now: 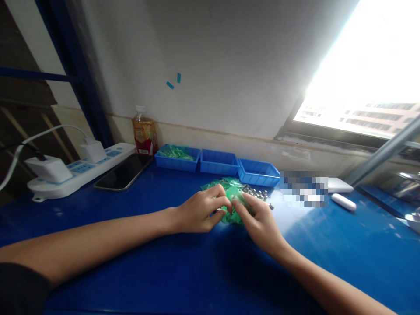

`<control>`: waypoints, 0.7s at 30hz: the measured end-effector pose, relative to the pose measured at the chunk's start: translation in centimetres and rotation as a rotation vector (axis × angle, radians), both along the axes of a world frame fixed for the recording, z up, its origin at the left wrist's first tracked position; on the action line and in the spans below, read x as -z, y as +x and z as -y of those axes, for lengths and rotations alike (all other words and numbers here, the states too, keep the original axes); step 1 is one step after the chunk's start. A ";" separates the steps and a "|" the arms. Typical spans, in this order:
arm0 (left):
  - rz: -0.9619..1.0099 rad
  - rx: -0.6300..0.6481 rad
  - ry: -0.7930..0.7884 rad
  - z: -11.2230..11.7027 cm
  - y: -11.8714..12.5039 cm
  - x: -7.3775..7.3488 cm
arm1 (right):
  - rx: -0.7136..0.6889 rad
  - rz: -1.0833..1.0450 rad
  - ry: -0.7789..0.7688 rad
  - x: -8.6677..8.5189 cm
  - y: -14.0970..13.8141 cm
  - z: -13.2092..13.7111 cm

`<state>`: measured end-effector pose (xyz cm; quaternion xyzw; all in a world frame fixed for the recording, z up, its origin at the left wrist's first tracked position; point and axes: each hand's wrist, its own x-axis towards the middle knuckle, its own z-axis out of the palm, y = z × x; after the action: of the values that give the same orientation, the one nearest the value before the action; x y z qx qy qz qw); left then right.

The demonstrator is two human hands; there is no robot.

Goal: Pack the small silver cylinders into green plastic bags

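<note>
A small piece of green plastic film (233, 192), perhaps a little bag, is between my two hands in the middle of the blue table. My left hand (205, 211) is closed, its curled fingers pinching the film's left side. From the right, my right hand (260, 221) pinches the same film between thumb and fingers. Below and behind them lies a heap of green plastic pieces (215, 183), partly covered by the hands. Small shiny metal parts (260, 193) are scattered just beyond my right hand. Whether the film has anything inside cannot be made out.
Behind the heap stand a blue bin (179, 164) with green plastic, a middle bin (219, 167) and a right bin (259, 178). Leftward are a bottle (143, 133), a phone (124, 173) and a power strip (52, 188). A white case (343, 201) lies right.
</note>
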<state>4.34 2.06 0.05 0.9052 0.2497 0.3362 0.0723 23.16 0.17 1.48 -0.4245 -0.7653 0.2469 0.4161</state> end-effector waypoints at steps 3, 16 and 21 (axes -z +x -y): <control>-0.024 0.030 -0.027 0.0 0.1 -0.4 | -0.044 0.050 0.105 0.1 -0.1 0.1; 0.330 -0.148 -0.632 -1.3 -0.2 -0.7 | -0.108 0.207 0.364 1.6 0.3 -0.9; 0.465 -0.182 -0.701 -1.7 0.0 -0.4 | -0.074 0.249 0.349 1.3 0.3 -0.8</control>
<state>4.37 3.72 0.50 0.7002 0.4050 0.4309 0.3999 23.43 0.99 0.13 -0.3450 -0.8569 0.0714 0.3763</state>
